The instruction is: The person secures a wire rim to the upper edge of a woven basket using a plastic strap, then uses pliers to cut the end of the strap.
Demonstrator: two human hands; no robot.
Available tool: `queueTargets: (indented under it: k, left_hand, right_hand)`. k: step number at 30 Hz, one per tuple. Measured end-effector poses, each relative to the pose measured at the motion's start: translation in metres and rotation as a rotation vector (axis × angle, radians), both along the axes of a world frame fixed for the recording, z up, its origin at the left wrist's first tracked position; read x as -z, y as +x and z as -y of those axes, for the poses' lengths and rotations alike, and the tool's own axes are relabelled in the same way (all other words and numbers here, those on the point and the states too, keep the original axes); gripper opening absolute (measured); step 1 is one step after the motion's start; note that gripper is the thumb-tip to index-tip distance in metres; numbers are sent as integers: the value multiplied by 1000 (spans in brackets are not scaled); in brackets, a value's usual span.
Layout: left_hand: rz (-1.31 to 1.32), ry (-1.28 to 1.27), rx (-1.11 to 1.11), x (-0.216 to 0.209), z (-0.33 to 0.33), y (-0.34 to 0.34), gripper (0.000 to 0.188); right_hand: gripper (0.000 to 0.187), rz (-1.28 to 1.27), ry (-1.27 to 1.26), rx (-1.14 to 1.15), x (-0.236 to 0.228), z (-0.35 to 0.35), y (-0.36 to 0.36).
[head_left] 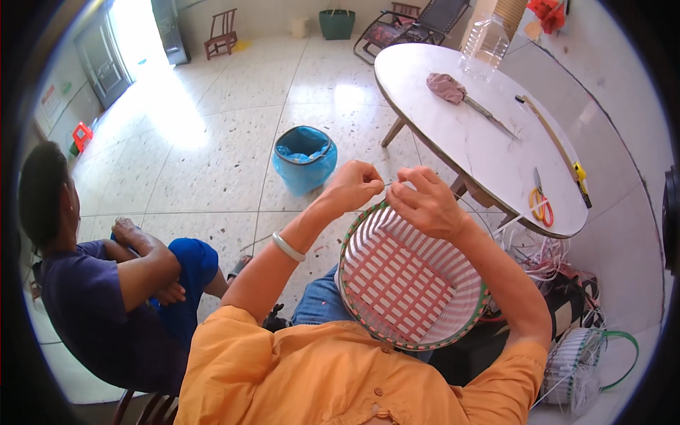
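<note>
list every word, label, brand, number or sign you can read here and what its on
No text can be read for certain.
Notice on the left wall: reddish marks, too small and blurred to read.
Yellow piece at the table's edge: any marking is too small to tell.
Woven basket: no writing visible.
Clear bottle: no readable label.

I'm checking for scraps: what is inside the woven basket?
The woven basket shows its pink-and-white bottom and striped wall inside. The right hand and forearm hide some wall; anything behind them cannot be seen.
</note>
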State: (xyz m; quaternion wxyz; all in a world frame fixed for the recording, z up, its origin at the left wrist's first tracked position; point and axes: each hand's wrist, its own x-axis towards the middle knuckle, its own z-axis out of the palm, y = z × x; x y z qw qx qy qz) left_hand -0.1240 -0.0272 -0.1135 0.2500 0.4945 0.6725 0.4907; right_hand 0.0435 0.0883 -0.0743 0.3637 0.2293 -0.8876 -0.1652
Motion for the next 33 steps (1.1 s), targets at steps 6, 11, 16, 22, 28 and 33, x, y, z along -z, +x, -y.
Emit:
queueTargets:
  k: [6, 11, 16, 22, 28, 33]
  left_hand:
    - [99, 42, 285, -47, -49, -14, 14]
    - [152, 189, 451, -119, -79, -5, 16]
    - [60, 471, 463, -178, -119, 8, 19]
    - [165, 747, 368, -248, -120, 43, 18]
    - [-413, 1177, 39, -238, -140, 87, 12]
    - [-838, 1046, 208, -140, -175, 121, 9]
  right_hand:
    - [13, 91, 60, 41, -43, -12, -2]
    - [22, 141, 185, 164, -103, -26, 6]
    - [17, 33, 297, 317, -167, -53, 28]
    - [54, -71, 152, 510, -202, -55, 80]
    - [63, -137, -7, 479, -164, -61, 136]
    - [48, 59, -111, 725, -77, -101, 190]
